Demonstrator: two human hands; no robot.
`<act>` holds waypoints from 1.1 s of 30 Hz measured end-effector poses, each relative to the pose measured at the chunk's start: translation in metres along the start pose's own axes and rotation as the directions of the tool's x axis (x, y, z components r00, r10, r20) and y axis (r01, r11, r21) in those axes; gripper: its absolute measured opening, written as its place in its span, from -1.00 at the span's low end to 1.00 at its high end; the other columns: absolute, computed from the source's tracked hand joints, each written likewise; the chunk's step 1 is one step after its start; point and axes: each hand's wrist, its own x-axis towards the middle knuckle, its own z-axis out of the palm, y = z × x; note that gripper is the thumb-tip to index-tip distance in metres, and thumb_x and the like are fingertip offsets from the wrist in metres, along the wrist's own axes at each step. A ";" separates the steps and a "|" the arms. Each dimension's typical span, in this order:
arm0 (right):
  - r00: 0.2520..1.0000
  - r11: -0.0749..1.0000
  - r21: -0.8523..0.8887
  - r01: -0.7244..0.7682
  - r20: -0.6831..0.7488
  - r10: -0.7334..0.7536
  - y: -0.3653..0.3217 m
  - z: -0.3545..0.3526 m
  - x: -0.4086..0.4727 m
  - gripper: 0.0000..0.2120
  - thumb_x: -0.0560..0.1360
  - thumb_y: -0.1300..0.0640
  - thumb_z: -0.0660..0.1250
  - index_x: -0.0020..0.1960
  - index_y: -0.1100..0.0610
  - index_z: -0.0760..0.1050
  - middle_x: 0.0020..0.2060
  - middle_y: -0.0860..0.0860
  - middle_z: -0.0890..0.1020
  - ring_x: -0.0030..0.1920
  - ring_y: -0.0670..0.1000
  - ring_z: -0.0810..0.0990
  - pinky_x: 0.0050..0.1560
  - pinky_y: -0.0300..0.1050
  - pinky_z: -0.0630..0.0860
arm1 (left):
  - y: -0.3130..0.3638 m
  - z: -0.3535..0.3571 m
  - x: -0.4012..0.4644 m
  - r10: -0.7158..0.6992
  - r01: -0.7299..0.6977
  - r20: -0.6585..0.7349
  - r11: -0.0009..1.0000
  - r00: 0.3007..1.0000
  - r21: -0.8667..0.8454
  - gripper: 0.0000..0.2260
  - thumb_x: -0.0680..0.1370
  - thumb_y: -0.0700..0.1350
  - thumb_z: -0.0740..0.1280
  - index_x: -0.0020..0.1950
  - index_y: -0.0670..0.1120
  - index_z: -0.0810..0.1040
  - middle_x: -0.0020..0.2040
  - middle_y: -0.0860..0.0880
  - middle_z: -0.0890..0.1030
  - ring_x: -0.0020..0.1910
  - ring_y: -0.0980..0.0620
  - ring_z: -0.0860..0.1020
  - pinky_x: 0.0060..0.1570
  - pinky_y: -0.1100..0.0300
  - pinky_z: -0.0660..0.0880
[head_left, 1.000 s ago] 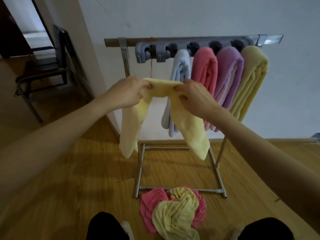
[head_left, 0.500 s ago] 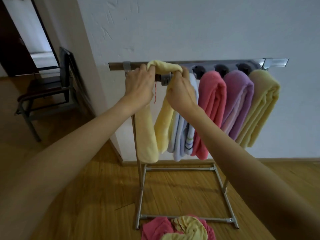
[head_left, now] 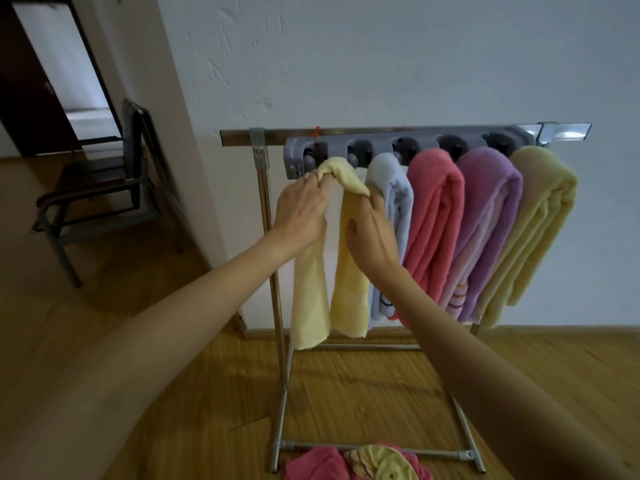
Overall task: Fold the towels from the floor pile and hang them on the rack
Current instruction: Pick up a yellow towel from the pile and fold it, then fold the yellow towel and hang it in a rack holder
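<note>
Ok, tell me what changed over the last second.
Both hands carried the pale yellow towel up from mid-air to the grey holder. The left hand and right hand still grip its fold. The four hung towels and floor pile stayed put.

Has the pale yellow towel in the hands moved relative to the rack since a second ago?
Yes. The pale yellow towel rose from below the grey holder up against its left slots.

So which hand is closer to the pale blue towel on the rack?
Right. The right hand lies against the pale blue towel, its fingers on the yellow towel beside it. The left hand grips that yellow towel's far side.
</note>
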 end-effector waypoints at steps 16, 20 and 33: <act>0.994 0.938 0.335 -0.091 -0.028 0.106 0.022 0.035 -0.049 -0.37 0.48 0.32 0.27 0.46 0.28 0.07 0.41 0.19 0.25 0.30 -0.10 0.29 0.09 -0.68 0.15 | 0.011 0.085 -0.093 -0.322 0.279 0.057 0.706 0.945 -0.651 -0.26 0.46 -0.15 0.44 0.51 -0.16 0.08 -0.01 -0.05 0.50 -0.10 0.09 0.50 -0.07 0.33 0.45; 0.991 0.976 0.171 -0.133 0.019 0.131 0.034 0.057 -0.060 -0.58 0.49 0.23 0.29 0.30 0.30 0.30 0.29 0.19 0.37 0.09 0.08 0.47 -0.02 -0.33 0.36 | 0.016 0.128 -0.117 -0.404 0.508 0.308 0.661 0.861 -0.553 -0.35 0.42 0.04 0.47 0.39 -0.15 0.30 0.12 -0.10 0.51 0.04 -0.03 0.52 0.00 0.07 0.52; 0.979 0.986 -0.034 -0.164 0.118 0.167 0.057 0.095 -0.088 -0.80 0.54 0.19 0.21 0.02 0.35 0.43 -0.27 0.24 0.60 -0.28 0.23 0.56 -0.36 -0.04 0.33 | 0.029 0.169 -0.146 -0.464 0.550 0.312 0.573 0.829 -0.607 -0.80 0.46 -0.14 0.40 -0.03 -0.18 0.44 -0.19 0.01 0.49 -0.27 0.08 0.48 -0.33 0.44 0.33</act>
